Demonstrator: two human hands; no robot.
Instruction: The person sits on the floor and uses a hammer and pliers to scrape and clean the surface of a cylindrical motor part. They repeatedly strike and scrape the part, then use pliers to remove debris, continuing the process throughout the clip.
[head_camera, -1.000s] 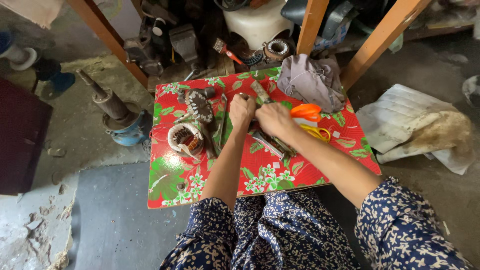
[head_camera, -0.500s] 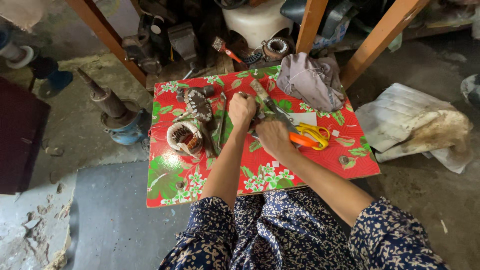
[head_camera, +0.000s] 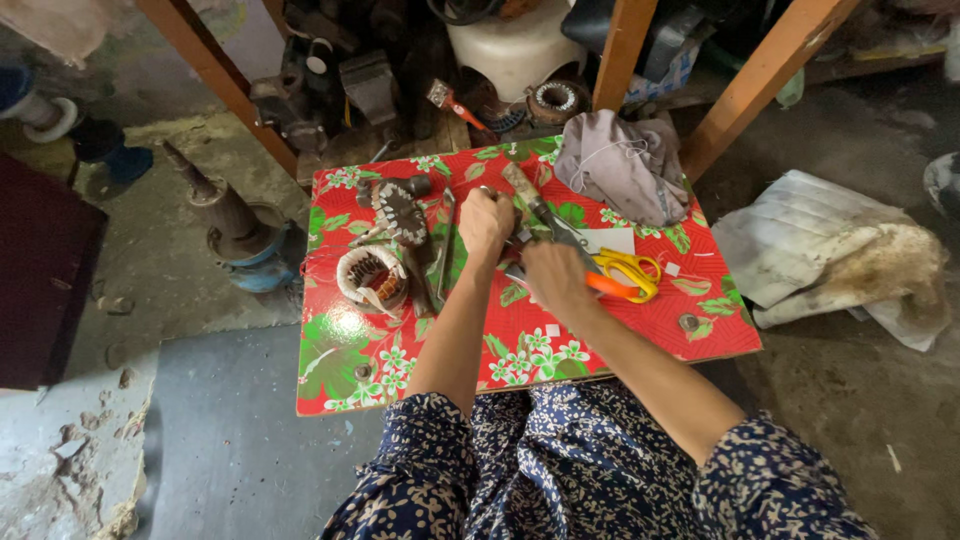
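Note:
I sit at a low table covered with a red flowered cloth (head_camera: 640, 335). My left hand (head_camera: 487, 222) is a closed fist on the middle of the table, gripping a small metal part whose tip shows above the knuckles. Just right of it and nearer to me, my right hand (head_camera: 552, 277) is closed on an orange-handled tool (head_camera: 612, 287). The two hands almost touch. Yellow-handled scissors (head_camera: 632, 266) lie beside the orange handle. A long metal blade (head_camera: 532, 203) lies between the hands and the far edge.
A wound motor stator (head_camera: 366, 276) and a toothed rotor (head_camera: 398, 211) lie on the table's left part, with a grey rag (head_camera: 625, 165) at the far right corner. Wooden legs (head_camera: 765, 75), metal parts and a vise stand behind. Crumpled white sacking (head_camera: 845, 255) lies on the floor at right.
My right hand has drawn back toward me, bringing the orange-handled tool down beside the scissors. My left fist has stayed where it was.

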